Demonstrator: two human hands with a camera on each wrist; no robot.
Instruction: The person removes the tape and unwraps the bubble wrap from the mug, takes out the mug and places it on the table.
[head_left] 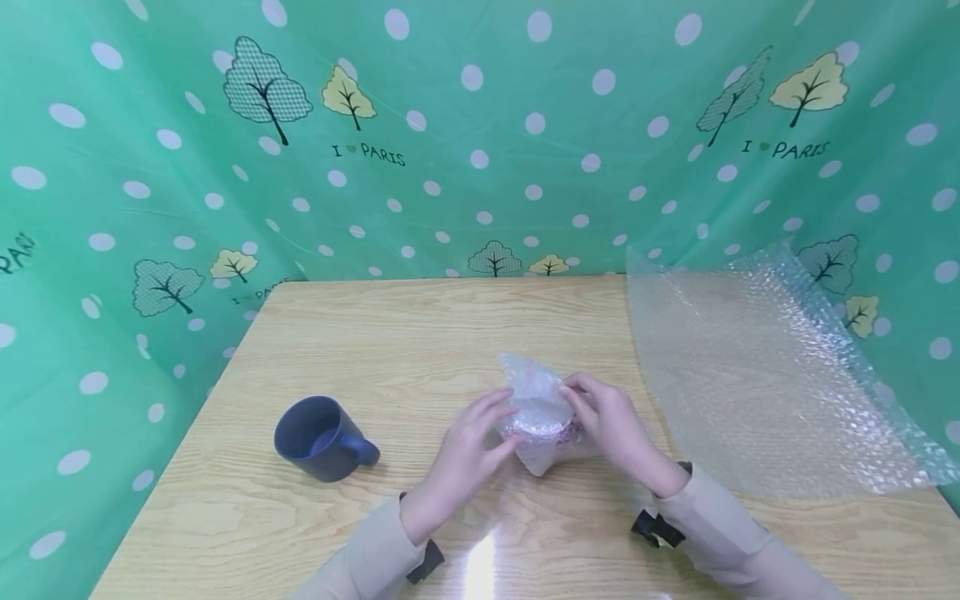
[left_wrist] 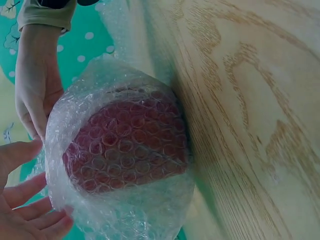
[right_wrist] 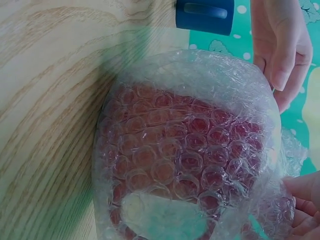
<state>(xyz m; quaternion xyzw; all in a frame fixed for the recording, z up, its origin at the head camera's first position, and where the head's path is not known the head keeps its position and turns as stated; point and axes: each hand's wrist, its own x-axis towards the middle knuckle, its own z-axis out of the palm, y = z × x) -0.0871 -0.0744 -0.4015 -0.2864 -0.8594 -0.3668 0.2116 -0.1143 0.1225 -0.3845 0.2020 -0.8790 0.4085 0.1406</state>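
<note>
Your left hand (head_left: 471, 439) loosely spread, right hand (head_left: 609, 421) pinching wrap flap (head_left: 534, 387); bubble-wrapped red bundle (left_wrist: 130, 145) likely slippery, soft-skinned: cup sides.

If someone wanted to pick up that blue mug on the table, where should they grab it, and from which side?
Probably by the handle, coming from the person's right: it sticks out that way, toward the left hand, with bare table between. The blue mug stands upright, opening up, so a level lift seems sensible.
</note>
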